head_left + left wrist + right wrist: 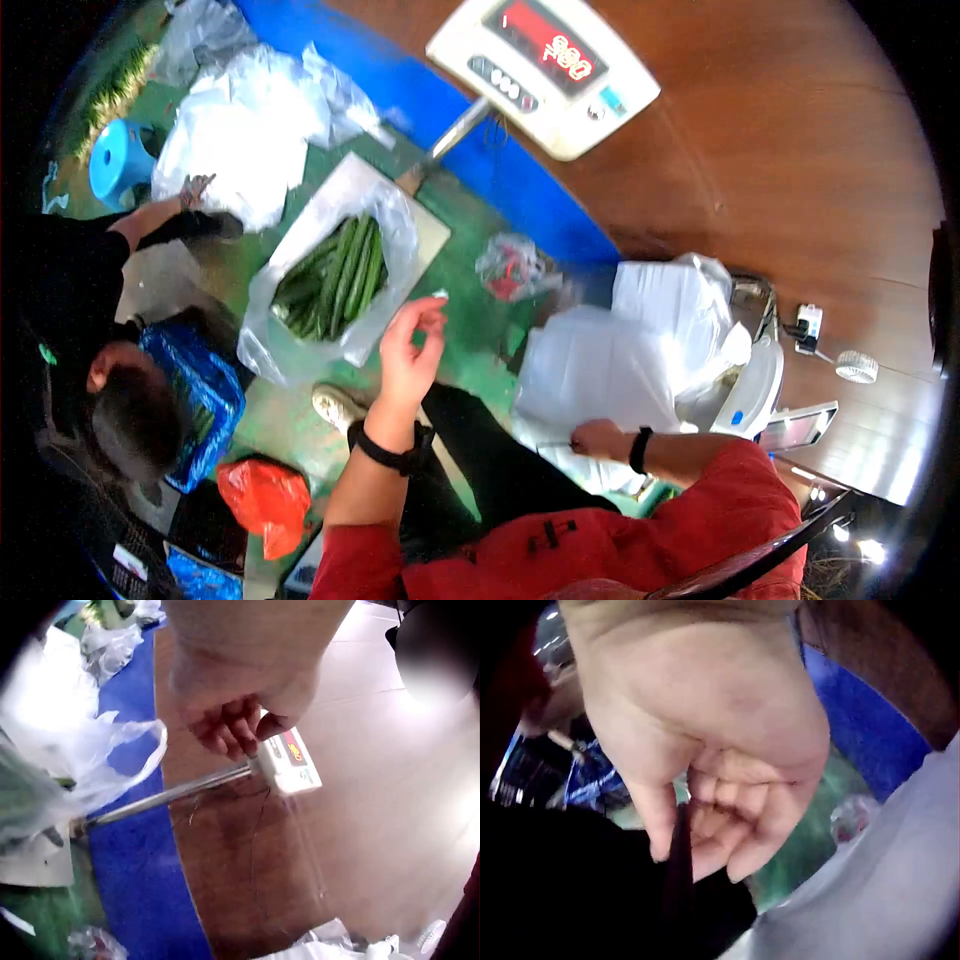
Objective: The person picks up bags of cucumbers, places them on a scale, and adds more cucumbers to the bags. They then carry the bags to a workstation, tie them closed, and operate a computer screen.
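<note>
My left hand (410, 350) hovers beside a clear plastic bag (262, 345) of long green cucumbers (345, 280). Its fingers are loosely bent, and a small white spot shows at the fingertips in the head view. The bag lies open on the pale platform (432, 235) of a scale. Over by my right leg, my right hand (600, 440) holds a thin dark stick-like thing (681, 855) between thumb and fingers. I cannot tell what kind of thing it is. The scale's white display head (545, 75) glows with red digits on its metal post (460, 130).
White plastic-wrapped bundles (595, 370) stand near my right hand. Another person (90, 300) bends at the left, one hand on white plastic bags (240, 130). Around them are a blue stool (122, 162), a blue-lined crate (225, 390) and a red bag (265, 500).
</note>
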Motion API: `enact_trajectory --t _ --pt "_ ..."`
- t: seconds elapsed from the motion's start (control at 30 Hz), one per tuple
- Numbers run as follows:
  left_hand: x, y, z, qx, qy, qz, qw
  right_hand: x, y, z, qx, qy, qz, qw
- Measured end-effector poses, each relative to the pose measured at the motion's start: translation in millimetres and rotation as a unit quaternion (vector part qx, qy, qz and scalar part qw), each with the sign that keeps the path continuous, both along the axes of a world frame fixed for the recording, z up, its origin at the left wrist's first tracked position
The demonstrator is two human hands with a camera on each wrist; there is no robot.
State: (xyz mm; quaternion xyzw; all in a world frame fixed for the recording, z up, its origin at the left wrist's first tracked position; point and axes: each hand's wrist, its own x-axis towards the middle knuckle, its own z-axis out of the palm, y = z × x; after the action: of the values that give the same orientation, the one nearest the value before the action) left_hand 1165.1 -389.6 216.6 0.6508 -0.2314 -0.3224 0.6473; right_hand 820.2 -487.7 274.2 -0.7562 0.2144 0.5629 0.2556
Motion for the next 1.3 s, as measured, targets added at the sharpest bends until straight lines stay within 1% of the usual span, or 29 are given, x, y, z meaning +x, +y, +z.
enact_trajectory --t 0.03,0.07,0.1,0.13,0.2,0.23,0.27,0.33,0.4,0.47,0.53,0.57,0.6,0.67,0.7,0.73,0.8,0.87,0.9,0.93,0.97,1.0,1.03,1.07,1.13,1.2,1.23,1.27,1.3 --pt "-12 1 -8 0.023 0.054 -0.031 0.998 27 2 7 0.037 0.018 -0.019 0.999" --pt "-25 2 -15 0.045 0.110 -0.072 0.990 32 11 4 -0.004 -0.018 -0.036 0.999" --pt "-41 4 -20 0.064 0.144 -0.101 0.982 34 17 3 -0.040 -0.133 -0.068 0.988" --pt "-55 7 -23 0.080 0.172 -0.128 0.973 35 24 3 -0.086 -0.248 -0.097 0.960" --pt "-82 13 -30 0.073 0.148 -0.189 0.968 39 35 19 -0.060 -0.200 -0.245 0.947" --pt "-90 16 -32 0.074 0.139 -0.213 0.964 39 40 30 -0.047 -0.089 -0.344 0.934" --pt "-97 17 -34 0.072 0.130 -0.234 0.961 26 42 30 -0.052 -0.084 -0.359 0.928" --pt "-108 16 -38 0.078 0.146 -0.256 0.952 -7 39 30 -0.242 -0.175 -0.246 0.922" --pt "-110 12 -41 0.087 0.155 -0.269 0.947 -13 22 51 -0.388 -0.120 -0.129 0.904" --pt "-109 7 -41 0.093 0.140 -0.283 0.944 -47 17 62 -0.445 -0.037 -0.062 0.893" --pt "-107 6 -42 0.111 0.143 -0.288 0.940 -104 16 59 -0.439 -0.027 0.045 0.897" --pt "-105 8 -44 0.107 0.138 -0.286 0.942 -105 16 58 -0.423 0.020 0.126 0.897" --pt "-103 11 -45 0.105 0.132 -0.282 0.944 -106 14 60 -0.401 -0.028 0.126 0.907" --pt "-98 22 -47 0.115 0.136 -0.274 0.945 -90 8 66 -0.299 -0.004 0.023 0.954" --pt "-97 28 -44 0.123 0.132 -0.277 0.944 -83 7 63 -0.305 -0.028 0.071 0.949" --pt "-95 35 -40 0.132 0.129 -0.277 0.943 -73 7 62 -0.298 -0.034 0.074 0.951" --pt "-92 50 -32 0.163 0.133 -0.302 0.930 -31 7 58 -0.201 0.000 0.098 0.975" --pt "-94 72 -26 0.168 0.207 -0.295 0.918 2 26 32 -0.178 -0.176 0.004 0.968" --pt "-93 83 -22 0.173 0.204 -0.309 0.913 40 37 25 -0.136 -0.215 -0.033 0.967" --pt "-93 95 -19 0.144 0.267 -0.300 0.904 75 53 9 -0.127 -0.242 -0.147 0.950" --pt "-91 101 -7 0.090 0.255 -0.276 0.923 112 66 -6 -0.103 -0.357 -0.240 0.897" --pt "-87 107 4 0.036 0.238 -0.251 0.937 152 73 -7 -0.023 -0.371 -0.368 0.852" --pt "-83 119 2 0.020 0.213 -0.242 0.946 173 86 -18 0.057 -0.318 -0.469 0.822" --pt "-70 134 2 0.077 0.191 -0.240 0.949 188 96 -27 0.133 -0.285 -0.511 0.800" --pt "-53 173 -16 0.146 0.192 -0.192 0.951 206 86 -23 0.214 -0.313 -0.437 0.816" --pt "-56 197 -18 0.152 0.230 -0.013 0.961 210 43 -37 0.020 -0.467 -0.515 0.719" --pt "-58 211 -21 0.150 0.229 0.012 0.962 202 -11 -53 -0.081 -0.491 -0.466 0.731" --pt "-61 218 -22 0.154 0.229 0.034 0.961 225 -46 -29 0.035 -0.585 -0.627 0.513" --pt "-64 215 -20 0.145 0.235 0.041 0.960 233 -95 -11 -0.223 -0.553 -0.513 0.617"
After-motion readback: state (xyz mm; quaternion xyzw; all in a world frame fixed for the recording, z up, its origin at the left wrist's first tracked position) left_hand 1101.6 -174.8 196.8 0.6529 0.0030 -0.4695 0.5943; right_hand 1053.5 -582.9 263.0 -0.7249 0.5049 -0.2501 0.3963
